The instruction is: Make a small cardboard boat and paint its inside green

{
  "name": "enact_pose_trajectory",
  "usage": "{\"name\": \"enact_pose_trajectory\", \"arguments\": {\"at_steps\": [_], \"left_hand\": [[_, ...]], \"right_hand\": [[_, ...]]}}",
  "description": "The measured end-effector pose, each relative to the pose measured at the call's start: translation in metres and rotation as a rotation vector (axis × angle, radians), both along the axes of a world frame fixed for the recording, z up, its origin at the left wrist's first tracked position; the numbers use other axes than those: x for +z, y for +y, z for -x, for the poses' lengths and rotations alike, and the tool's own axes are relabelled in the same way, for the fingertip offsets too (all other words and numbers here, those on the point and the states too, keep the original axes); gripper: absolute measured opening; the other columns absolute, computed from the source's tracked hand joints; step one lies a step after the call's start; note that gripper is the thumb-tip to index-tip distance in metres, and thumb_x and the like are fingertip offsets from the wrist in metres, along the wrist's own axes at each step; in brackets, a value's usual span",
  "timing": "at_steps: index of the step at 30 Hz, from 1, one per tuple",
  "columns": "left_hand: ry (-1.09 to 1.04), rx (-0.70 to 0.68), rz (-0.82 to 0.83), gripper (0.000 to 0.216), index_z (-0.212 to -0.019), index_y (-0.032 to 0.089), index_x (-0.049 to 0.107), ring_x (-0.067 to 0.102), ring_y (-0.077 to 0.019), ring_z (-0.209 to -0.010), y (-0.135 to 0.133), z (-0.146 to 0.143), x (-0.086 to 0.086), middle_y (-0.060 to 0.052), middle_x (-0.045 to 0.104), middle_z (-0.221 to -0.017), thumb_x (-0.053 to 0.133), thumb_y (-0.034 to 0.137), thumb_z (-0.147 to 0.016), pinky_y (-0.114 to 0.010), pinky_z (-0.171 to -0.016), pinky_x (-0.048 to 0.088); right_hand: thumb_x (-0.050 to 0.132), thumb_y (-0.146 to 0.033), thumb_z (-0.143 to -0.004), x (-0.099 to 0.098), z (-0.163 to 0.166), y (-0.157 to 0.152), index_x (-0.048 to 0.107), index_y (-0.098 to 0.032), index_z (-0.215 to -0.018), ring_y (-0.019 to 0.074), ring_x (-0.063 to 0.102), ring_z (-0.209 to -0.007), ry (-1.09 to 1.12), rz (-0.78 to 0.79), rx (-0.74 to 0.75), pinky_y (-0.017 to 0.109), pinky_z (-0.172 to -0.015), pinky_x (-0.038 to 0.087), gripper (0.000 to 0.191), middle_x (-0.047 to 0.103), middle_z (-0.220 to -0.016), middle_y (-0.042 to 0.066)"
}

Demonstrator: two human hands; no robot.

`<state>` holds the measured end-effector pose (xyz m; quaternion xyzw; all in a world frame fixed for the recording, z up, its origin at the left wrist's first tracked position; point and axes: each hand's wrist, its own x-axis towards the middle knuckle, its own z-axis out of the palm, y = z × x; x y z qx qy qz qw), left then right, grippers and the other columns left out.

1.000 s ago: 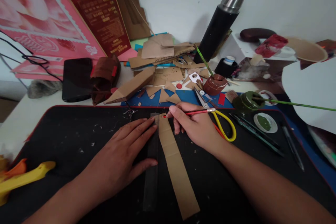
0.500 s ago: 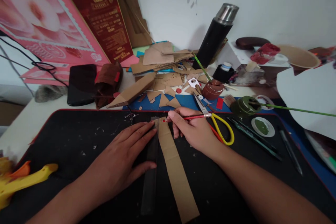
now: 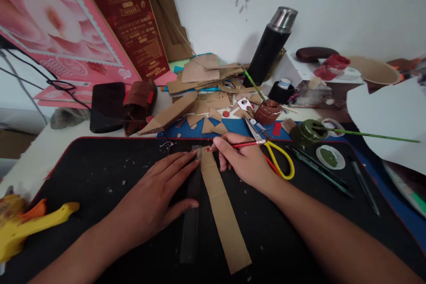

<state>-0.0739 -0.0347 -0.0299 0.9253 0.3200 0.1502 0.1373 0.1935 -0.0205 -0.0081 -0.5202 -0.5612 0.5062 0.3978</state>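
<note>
My left hand [image 3: 163,195] lies flat with fingers stretched out, pressing on a clear ruler [image 3: 190,239]. Right of the ruler, a long strip of cardboard [image 3: 224,219] runs toward me at a slant; its far end meets the ruler's top. My right hand [image 3: 242,159] is closed round a slim red pencil [image 3: 244,144], whose tip points left at the strip's far end. Some of its fingers are curled under and partly hidden. Scissors [image 3: 279,157] with yellow and orange handles lie just behind and right of this hand.
On the black mat [image 3: 100,177] rest dark pens [image 3: 321,171] and a lid with green paint [image 3: 330,158]. Behind stand a green paint jar [image 3: 306,133], a brown jar [image 3: 267,113], a black flask [image 3: 268,51] and cardboard scraps [image 3: 199,73]. A yellow toy [image 3: 43,224] sits left.
The camera view has shifted slightly. Both hands keep nearly the same place on the ruler and at the strip; the pencil tip stays at the strip's far end.
</note>
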Motion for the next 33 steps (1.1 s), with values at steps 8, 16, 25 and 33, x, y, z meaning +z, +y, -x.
{"name": "enact_pose_trajectory", "arguments": {"at_steps": [8, 16, 25, 33], "left_hand": [[0.013, -0.003, -0.022, 0.077, -0.169, 0.024, 0.045, 0.054, -0.0352, -0.154, 0.0003, -0.0001, -0.0011, -0.013, 0.056, -0.170, 0.063, 0.064, -0.107, -0.056, -0.124, 0.052], [0.026, -0.003, -0.035, 0.073, -0.166, 0.022, 0.048, 0.055, -0.0341, -0.153, -0.0002, -0.0017, -0.0012, -0.013, 0.056, -0.170, 0.060, 0.064, -0.108, -0.054, -0.125, 0.050], [0.016, 0.002, -0.050, 0.073, -0.164, 0.021, 0.049, 0.056, -0.0343, -0.152, -0.0006, -0.0019, -0.0021, -0.013, 0.058, -0.168, 0.059, 0.066, -0.108, -0.055, -0.122, 0.052], [0.039, -0.007, -0.078, 0.074, -0.165, 0.019, 0.048, 0.057, -0.0340, -0.151, -0.0002, -0.0027, -0.0007, -0.013, 0.059, -0.167, 0.056, 0.066, -0.109, -0.054, -0.121, 0.054]], "right_hand": [[0.058, -0.047, -0.108, 0.0008, 0.0000, 0.0002, 0.071, -0.021, -0.091, 0.0121, 0.061, -0.054, 0.002, 0.002, 0.005, 0.027, -0.058, 0.049, 0.034, 0.064, -0.060, -0.004], [0.059, -0.051, -0.107, -0.0015, 0.0005, 0.0002, 0.070, -0.020, -0.090, 0.0115, 0.061, -0.053, 0.010, -0.012, -0.004, 0.027, -0.056, 0.049, 0.036, 0.064, -0.060, -0.004], [0.059, -0.049, -0.107, 0.0019, 0.0005, -0.0003, 0.070, -0.020, -0.092, 0.0111, 0.062, -0.054, 0.022, 0.004, -0.013, 0.026, -0.053, 0.046, 0.035, 0.064, -0.062, -0.004], [0.062, -0.050, -0.105, 0.0004, 0.0013, -0.0005, 0.068, -0.021, -0.085, 0.0120, 0.063, -0.057, 0.024, 0.003, 0.018, 0.027, -0.057, 0.050, 0.036, 0.065, -0.065, -0.003]]}}
